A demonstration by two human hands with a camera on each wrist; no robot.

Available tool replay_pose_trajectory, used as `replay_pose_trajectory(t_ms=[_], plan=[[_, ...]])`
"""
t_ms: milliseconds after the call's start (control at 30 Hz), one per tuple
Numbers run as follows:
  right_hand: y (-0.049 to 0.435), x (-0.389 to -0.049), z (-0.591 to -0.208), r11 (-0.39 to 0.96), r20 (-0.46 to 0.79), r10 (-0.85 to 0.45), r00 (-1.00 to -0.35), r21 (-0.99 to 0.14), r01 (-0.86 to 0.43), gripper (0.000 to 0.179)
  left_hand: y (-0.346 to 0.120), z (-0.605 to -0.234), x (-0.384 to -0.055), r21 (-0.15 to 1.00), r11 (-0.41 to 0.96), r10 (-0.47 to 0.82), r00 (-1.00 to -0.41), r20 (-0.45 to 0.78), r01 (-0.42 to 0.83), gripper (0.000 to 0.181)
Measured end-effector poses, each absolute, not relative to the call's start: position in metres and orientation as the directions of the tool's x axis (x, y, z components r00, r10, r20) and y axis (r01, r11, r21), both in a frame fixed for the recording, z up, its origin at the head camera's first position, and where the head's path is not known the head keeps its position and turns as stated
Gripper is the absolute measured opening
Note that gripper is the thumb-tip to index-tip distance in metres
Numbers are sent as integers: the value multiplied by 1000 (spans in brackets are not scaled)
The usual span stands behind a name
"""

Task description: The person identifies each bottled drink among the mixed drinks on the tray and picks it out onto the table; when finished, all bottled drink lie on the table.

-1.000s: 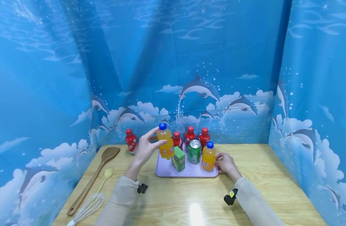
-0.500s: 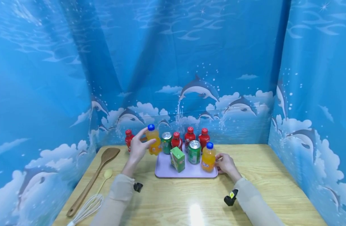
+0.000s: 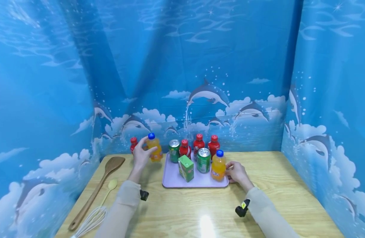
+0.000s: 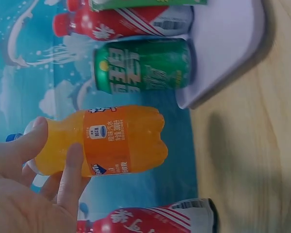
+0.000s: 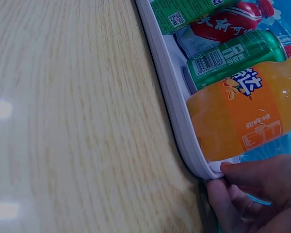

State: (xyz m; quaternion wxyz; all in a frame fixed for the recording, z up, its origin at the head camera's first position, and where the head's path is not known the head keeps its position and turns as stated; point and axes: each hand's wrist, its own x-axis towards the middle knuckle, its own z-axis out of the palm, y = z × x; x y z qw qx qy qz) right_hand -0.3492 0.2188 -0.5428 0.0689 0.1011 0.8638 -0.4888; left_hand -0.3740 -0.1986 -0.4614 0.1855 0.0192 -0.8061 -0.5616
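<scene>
Orange drink bottle (image 3: 156, 155), blue-capped and close to upright, is in the left hand (image 3: 141, 156), whose thumb and fingers curl round its upper part; it hangs just beyond the left side of the lilac tray (image 3: 171, 180), between the rear green can (image 3: 174, 154) on the tray and a loose red bottle (image 3: 133, 142) off it; its base looks raised from the wooden table (image 3: 182, 211). The right hand (image 3: 238, 172) pinches the tray's near right corner, thumb on the rim — beside the second orange bottle (image 3: 218, 168), which stands on the tray with a green carton (image 3: 186, 170), the front green can (image 3: 203, 162) and three red bottles behind.

The step in hand looks like a carry — one hand moving the bottle at the tray's side, the other steadying the tray; which way it travels, this moment alone cannot settle. The next move, I judge, calls for a level base, room on both sides so that neither can nor loose bottle gets knocked, and a gentle lowering before the fingers release; the right hand does well to hold the corner.
</scene>
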Motion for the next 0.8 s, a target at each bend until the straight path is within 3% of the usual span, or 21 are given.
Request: replay_pose_trajectory(t_ms=[500,800], plan=[[221,-350,-544,506,-205,102,-973,-832,228,25,-200,-479,-391,837,535,-259,-920,294,116,62],[217,-345,-542,491,-196,116,-974,-841,228,23,-201,-488,-395,840,529,-270,-915,301,120,60]])
